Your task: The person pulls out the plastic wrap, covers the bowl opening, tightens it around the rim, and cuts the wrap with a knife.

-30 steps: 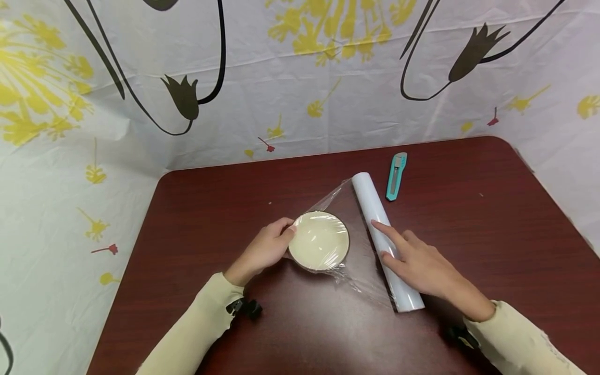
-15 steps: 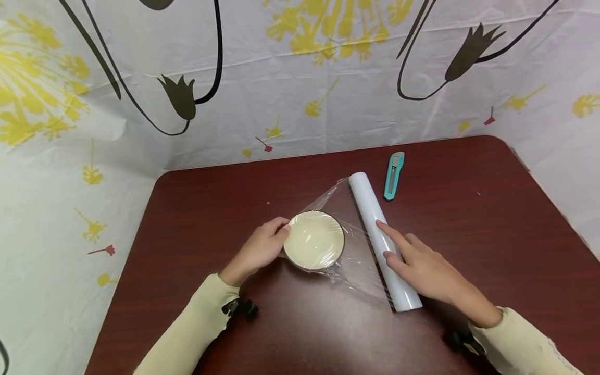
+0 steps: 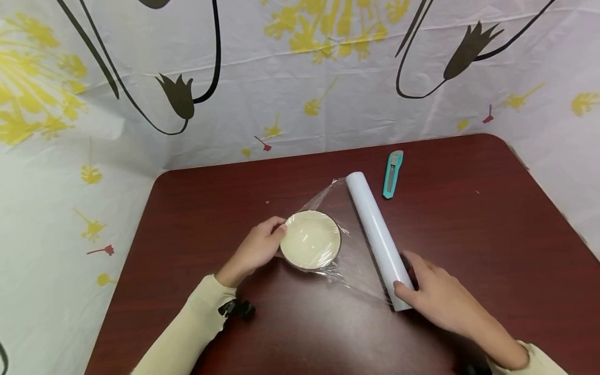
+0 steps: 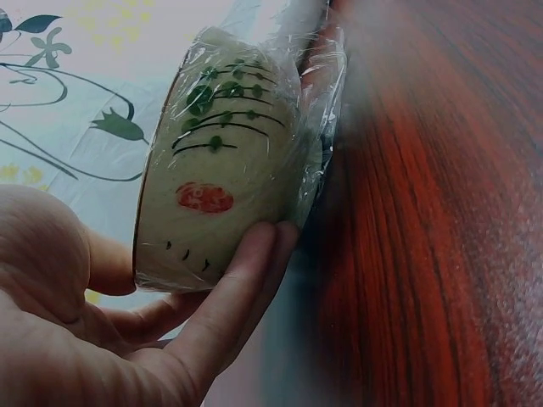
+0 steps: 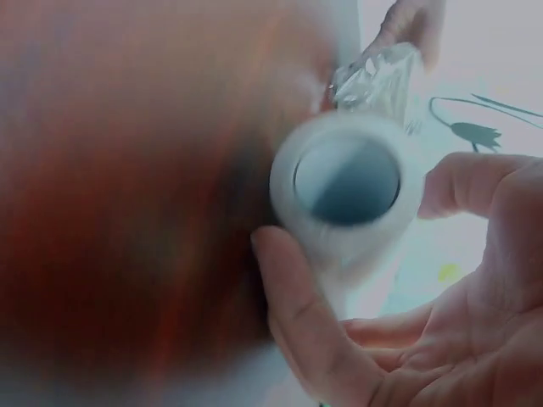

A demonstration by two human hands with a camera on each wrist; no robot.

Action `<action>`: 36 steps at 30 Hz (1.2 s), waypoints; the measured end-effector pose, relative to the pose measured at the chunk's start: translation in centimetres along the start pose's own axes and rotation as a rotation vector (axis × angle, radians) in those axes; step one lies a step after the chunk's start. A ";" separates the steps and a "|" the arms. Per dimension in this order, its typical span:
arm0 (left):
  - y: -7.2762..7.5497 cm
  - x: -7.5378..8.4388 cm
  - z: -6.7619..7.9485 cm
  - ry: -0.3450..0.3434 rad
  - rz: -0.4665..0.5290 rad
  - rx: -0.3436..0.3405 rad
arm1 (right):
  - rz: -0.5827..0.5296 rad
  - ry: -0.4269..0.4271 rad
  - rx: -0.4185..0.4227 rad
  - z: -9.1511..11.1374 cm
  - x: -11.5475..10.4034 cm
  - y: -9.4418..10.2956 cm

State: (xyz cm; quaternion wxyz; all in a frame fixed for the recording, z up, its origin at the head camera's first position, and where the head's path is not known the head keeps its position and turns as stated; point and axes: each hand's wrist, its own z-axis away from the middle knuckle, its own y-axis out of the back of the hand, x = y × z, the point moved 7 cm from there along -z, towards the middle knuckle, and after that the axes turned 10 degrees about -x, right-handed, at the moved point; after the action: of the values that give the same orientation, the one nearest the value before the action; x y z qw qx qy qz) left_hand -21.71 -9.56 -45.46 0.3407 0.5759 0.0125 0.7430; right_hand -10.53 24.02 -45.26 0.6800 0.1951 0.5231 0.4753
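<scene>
My left hand [image 3: 257, 245] grips the left side of a cream bowl [image 3: 310, 240], thumb at the rim and fingers under its outer wall. Plastic wrap [image 3: 358, 265] covers the bowl's mouth and stretches rightward to its roll [image 3: 373, 224]. In the left wrist view, the bowl's side [image 4: 212, 170] shows green leaves and a red mark beneath the film. Around the roll's near end curls my right hand [image 3: 445, 299], its thumb on one side and fingers on the other. The right wrist view looks into the roll's hollow core [image 5: 348, 178].
A teal utility knife [image 3: 392, 174] lies on the dark red table [image 3: 225, 192], beyond the roll's far end. A white cloth with printed flowers [image 3: 281, 78] hangs along the table's back and left edges.
My right hand has slid from the roll's middle, where its fingers rested on top, down to the near end and now holds it there. The left hand keeps its hold on the bowl.
</scene>
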 end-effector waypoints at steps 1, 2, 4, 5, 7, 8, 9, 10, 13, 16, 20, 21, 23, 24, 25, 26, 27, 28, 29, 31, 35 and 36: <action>0.1 0.0 0.1 0.000 -0.005 0.003 | 0.000 -0.004 0.006 0.3 0.0 -0.2; 0.1 0.0 0.1 0.000 -0.007 0.005 | 0.000 -0.007 0.012 0.6 -0.1 -0.3; 0.1 0.1 0.2 0.004 -0.005 0.007 | -0.002 -0.006 0.029 1.0 -0.2 -0.5; 0.1 0.1 0.2 0.001 -0.008 0.009 | -0.002 -0.003 0.037 1.1 -0.2 -0.6; 0.1 0.0 0.1 0.000 0.010 0.008 | -0.002 0.001 0.051 1.2 -0.3 -0.7; 0.1 0.0 0.1 -0.001 0.016 0.009 | -0.001 0.005 0.058 1.1 -0.4 -0.7; 0.1 0.0 0.0 -0.001 0.024 0.009 | -0.003 0.010 0.063 1.1 -0.4 -0.7; 0.2 0.0 0.0 -0.002 0.031 0.010 | -0.003 0.014 0.068 1.0 -0.5 -0.7; 0.3 0.0 -0.2 -0.003 0.031 0.021 | -0.004 0.013 0.087 0.8 -0.5 -0.6; 0.6 0.2 -0.4 -0.011 -0.012 0.042 | -0.007 0.000 0.099 0.4 -0.4 -0.3; 1.2 0.0 -1.5 -0.054 -0.096 0.068 | -0.012 -0.016 0.093 -0.3 -0.3 0.0; 1.4 -0.7 -2.2 -0.063 -0.117 0.078 | -0.012 -0.017 0.092 -0.5 -0.4 0.0; 1.8 -2.5 -3.9 -0.075 -0.153 0.098 | -0.012 -0.017 0.089 -0.9 -0.4 0.2; 2.0 -3.3 -4.8 -0.088 -0.170 0.113 | -0.011 -0.016 0.089 -1.2 -0.4 0.4; 2.1 -4.2 -5.7 -0.095 -0.181 0.120 | -0.010 -0.013 0.092 -1.4 -0.5 0.5; 2.3 -5.5 -6.9 -0.096 -0.178 0.123 | -0.011 -0.008 0.093 -1.6 -0.5 0.7; 2.4 -5.7 -7.4 -0.098 -0.178 0.125 | -0.013 -0.004 0.092 -1.9 -0.5 0.9; 2.5 -5.8 -7.8 -0.099 -0.178 0.123 | -0.015 -0.003 0.089 -2.1 -0.4 1.0; 2.6 -5.7 -7.9 -0.104 -0.176 0.119 | -0.015 -0.002 0.087 -2.3 -0.4 1.2; 2.7 -4.6 -7.7 -0.102 -0.165 0.104 | -0.011 0.001 0.083 -2.8 -0.3 1.4; 2.7 -0.9 -5.5 -0.071 -0.113 0.077 | 0.001 -0.005 0.060 -3.6 -0.2 1.6; 2.8 -0.2 -5.0 -0.064 -0.107 0.074 | 0.004 -0.006 0.054 -3.7 -0.2 1.7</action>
State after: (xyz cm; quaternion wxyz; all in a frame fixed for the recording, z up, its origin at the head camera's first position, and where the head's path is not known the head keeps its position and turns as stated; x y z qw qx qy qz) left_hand -27.35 -9.95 -46.15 0.3588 0.6102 0.0599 0.7038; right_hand -14.62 23.81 -45.32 0.6749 0.2160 0.5334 0.4618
